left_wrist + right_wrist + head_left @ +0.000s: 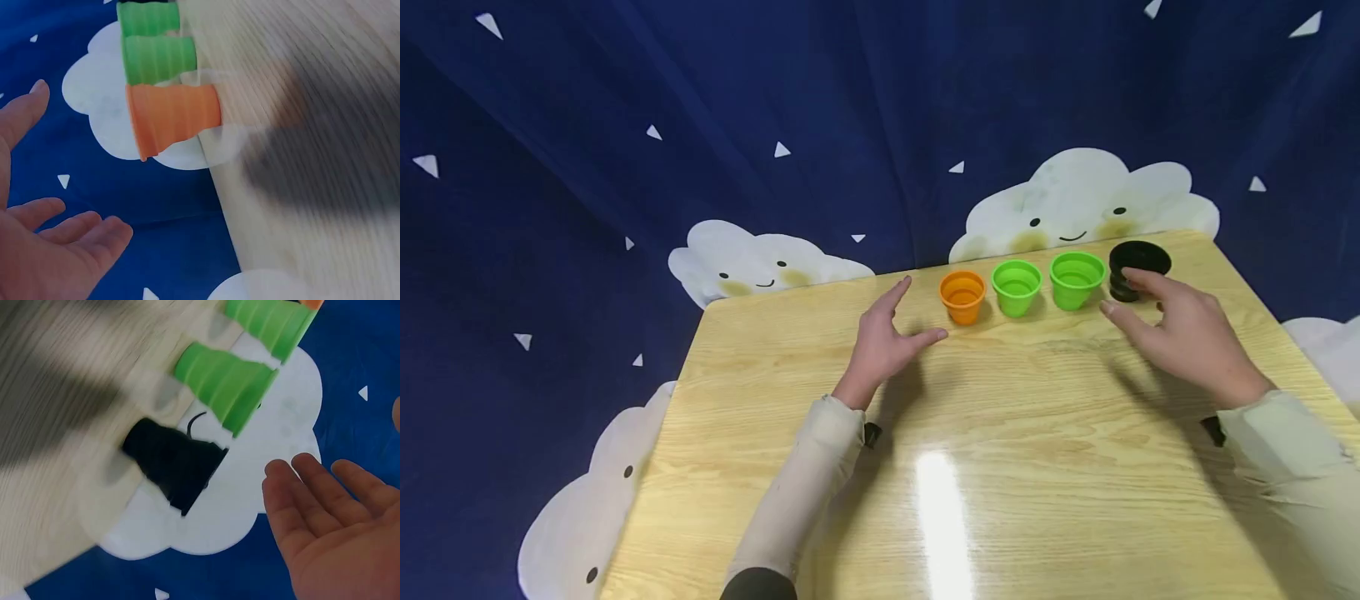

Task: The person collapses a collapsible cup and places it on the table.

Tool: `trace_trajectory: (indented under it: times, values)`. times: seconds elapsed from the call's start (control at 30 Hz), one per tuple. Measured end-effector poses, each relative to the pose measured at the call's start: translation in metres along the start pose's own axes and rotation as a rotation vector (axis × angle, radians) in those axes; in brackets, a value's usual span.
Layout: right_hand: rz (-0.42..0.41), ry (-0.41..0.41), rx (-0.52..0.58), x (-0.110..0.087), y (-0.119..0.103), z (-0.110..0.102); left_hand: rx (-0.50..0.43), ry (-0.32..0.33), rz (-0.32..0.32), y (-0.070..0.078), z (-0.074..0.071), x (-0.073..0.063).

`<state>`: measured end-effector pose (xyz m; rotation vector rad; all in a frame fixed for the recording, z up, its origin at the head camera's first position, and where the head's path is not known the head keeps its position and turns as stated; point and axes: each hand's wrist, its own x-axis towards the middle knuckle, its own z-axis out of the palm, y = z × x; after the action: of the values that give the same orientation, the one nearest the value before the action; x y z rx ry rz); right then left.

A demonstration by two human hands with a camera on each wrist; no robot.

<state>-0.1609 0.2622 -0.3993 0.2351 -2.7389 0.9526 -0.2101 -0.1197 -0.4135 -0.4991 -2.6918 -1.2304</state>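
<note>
Along the far edge of the table stands a row of upright cups, open at the top: an orange cup, a green cup, another green cup and a black cup at the right end. My left hand hovers left of the orange cup, thumb and fingers spread, holding nothing. My right hand is in front of the black cup and partly covers it in the head view. In the right wrist view a gap shows between the right fingers and the black cup.
The light wooden table ends just behind the cups. A dark blue curtain with white clouds and triangles hangs behind and at the sides. A bright reflection lies on the tabletop between the forearms.
</note>
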Motion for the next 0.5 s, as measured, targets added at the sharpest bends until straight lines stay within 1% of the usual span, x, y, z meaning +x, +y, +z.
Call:
trace_trajectory:
  times: [0.13,0.33,0.5]
  values:
    - [0.012,0.001,0.059,0.006,-0.007,0.011,-0.08,0.013,-0.046,-0.004,0.005,0.006]
    - [0.016,0.014,0.095,0.011,-0.015,0.026,-0.211,0.034,-0.1,-0.009,0.017,0.014]
    - [0.019,0.008,0.138,0.019,-0.022,0.037,-0.299,0.053,-0.144,-0.011,0.026,0.023]
